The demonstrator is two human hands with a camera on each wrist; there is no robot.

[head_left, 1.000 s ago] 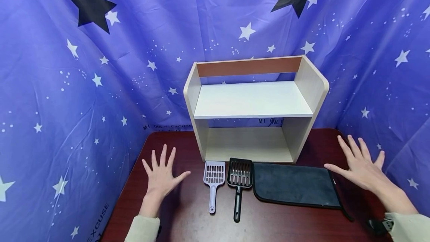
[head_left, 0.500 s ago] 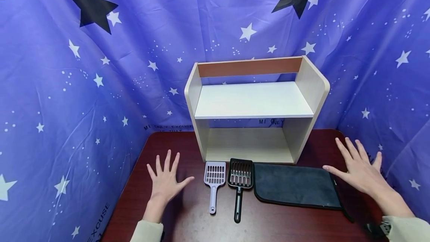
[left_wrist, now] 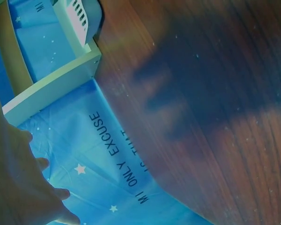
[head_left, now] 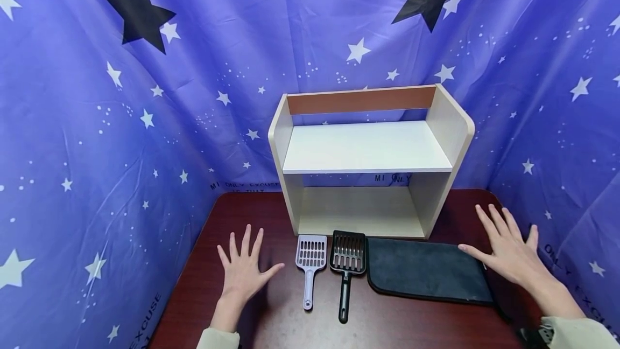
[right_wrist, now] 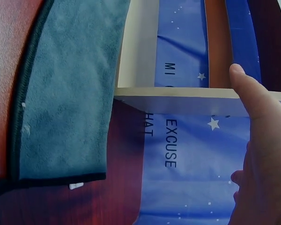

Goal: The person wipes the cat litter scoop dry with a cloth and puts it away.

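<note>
My left hand (head_left: 242, 276) hovers over the table's left side with its fingers spread, holding nothing. To its right lies a pale lilac slotted litter scoop (head_left: 308, 287), and beside that a black slotted litter scoop (head_left: 344, 298). Both handles point toward me. A dark blue-grey fabric piece with black edging (head_left: 426, 271) lies flat to the right of the black scoop. Over its right end is my right hand (head_left: 513, 255), fingers apart and nothing held. The right wrist view shows the fabric (right_wrist: 70, 93) off to the left of that hand (right_wrist: 267, 154).
A small two-tier wooden shelf (head_left: 368, 147) stands at the back of the dark red table (head_left: 276, 327), just behind the scoops and the fabric. Blue star-patterned curtains (head_left: 232, 63) enclose the table at the back and both sides.
Both hands have drifted inward and slightly toward me, the left one rightward and the right one leftward. The head view has tilted slightly. Scoops, fabric and shelf keep their places.
</note>
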